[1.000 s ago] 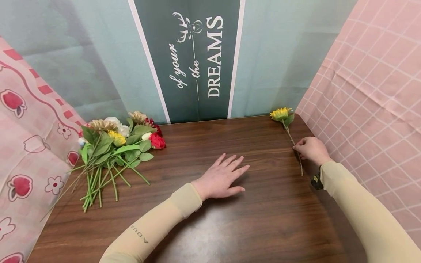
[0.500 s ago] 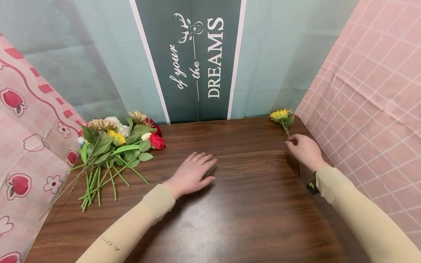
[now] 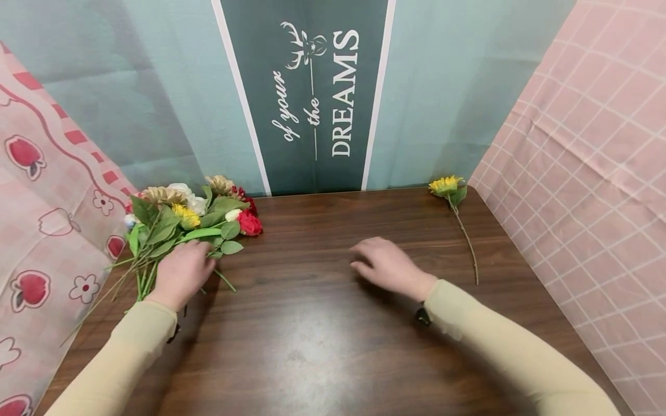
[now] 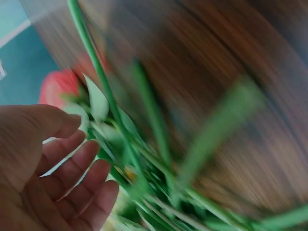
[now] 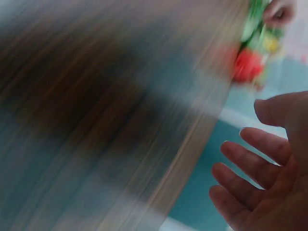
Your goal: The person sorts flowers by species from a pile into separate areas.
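Left hand is over the stems of the flower bunch at the left rear of the wooden table. In the left wrist view its fingers are loosely spread next to the green stems, nothing gripped; blur makes it unclear whether they touch.

Right hand hovers mid-table, palm down, fingers relaxed and slightly curled, holding nothing. Right wrist view is smeared, but its fingers show apart and empty.

Single sunflower lies flat at the right rear corner, head toward the backdrop, stem running toward the near edge, well apart from both hands.

Bunch: red rose, yellow, white and tan blooms, green leaves; heads toward the back wall.

Readable text: dark green banner on the backdrop says "of your the DREAMS" in white, rotated sideways, with a deer-head logo above "the".

Sides: apple-and-flower print cloth on the left, pink grid cloth on the right.
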A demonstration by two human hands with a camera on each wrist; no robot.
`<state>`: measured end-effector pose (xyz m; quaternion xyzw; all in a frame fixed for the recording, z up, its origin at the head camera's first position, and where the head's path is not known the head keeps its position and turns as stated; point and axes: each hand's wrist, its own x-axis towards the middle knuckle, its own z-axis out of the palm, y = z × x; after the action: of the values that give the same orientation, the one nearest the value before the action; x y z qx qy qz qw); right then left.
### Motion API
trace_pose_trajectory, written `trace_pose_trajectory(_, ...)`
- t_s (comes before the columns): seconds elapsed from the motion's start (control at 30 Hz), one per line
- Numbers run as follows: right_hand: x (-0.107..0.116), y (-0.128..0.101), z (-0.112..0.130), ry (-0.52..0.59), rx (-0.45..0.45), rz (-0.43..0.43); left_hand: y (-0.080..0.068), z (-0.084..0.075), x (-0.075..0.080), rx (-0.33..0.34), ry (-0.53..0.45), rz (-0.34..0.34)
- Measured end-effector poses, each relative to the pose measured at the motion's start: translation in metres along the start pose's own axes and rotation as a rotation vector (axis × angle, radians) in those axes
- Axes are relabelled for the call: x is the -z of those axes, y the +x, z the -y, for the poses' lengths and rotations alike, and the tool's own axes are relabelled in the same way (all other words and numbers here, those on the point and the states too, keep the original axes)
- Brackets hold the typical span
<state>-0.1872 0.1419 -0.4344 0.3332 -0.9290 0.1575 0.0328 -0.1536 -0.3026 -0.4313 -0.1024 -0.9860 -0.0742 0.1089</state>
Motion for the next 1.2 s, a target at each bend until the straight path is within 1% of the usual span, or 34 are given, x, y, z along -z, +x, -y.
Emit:
trace_pose_trajectory(0.1, -0.013, 0.015, 0.039, -0.004, 0.106, 0.048, -0.005, 0.015, 0.005, 0.05, -0.013, 0.065)
trace_pose_trajectory(0.17, -0.02, 0.024, 0.06, 0.002, 0.169, 0.067, -0.007, 0.02, 0.006, 0.072, -0.026, 0.105)
trace_pose_trajectory(0.23, -0.027, 0.031, 0.078, 0.006, 0.219, 0.081, -0.007, 0.023, 0.006, 0.084, -0.036, 0.124)
trace_pose_trajectory(0.33, -0.034, 0.038, 0.095, 0.012, 0.261, 0.103, -0.008, 0.026, 0.006, 0.105, -0.037, 0.142)
trace_pose_trajectory(0.43, -0.037, 0.04, 0.103, 0.01, 0.274, 0.121, -0.009, 0.029, 0.006, 0.125, -0.029, 0.166)
trace_pose_trajectory(0.57, -0.039, 0.039, 0.103, 0.009, 0.265, 0.133, -0.009, 0.032, 0.005, 0.13, -0.014, 0.189)
trace_pose_trajectory(0.7, -0.038, 0.035, 0.096, 0.016, 0.244, 0.135, -0.007, 0.03, 0.004, 0.115, -0.007, 0.189)
trace_pose_trajectory(0.8, -0.036, 0.032, 0.088, 0.019, 0.223, 0.127, -0.006, 0.026, 0.006, 0.09, -0.022, 0.19)
trace_pose_trajectory(0.97, -0.031, 0.027, 0.074, 0.014, 0.178, 0.105, -0.001, 0.011, 0.008, 0.034, -0.067, 0.202)
trace_pose_trajectory(1.1, -0.028, 0.023, 0.067, 0.018, 0.162, 0.105, 0.005, -0.003, 0.007, 0.016, -0.097, 0.232)
trace_pose_trajectory(1.2, -0.028, 0.02, 0.064, 0.023, 0.15, 0.11, 0.009, -0.015, 0.006, -0.002, -0.119, 0.234)
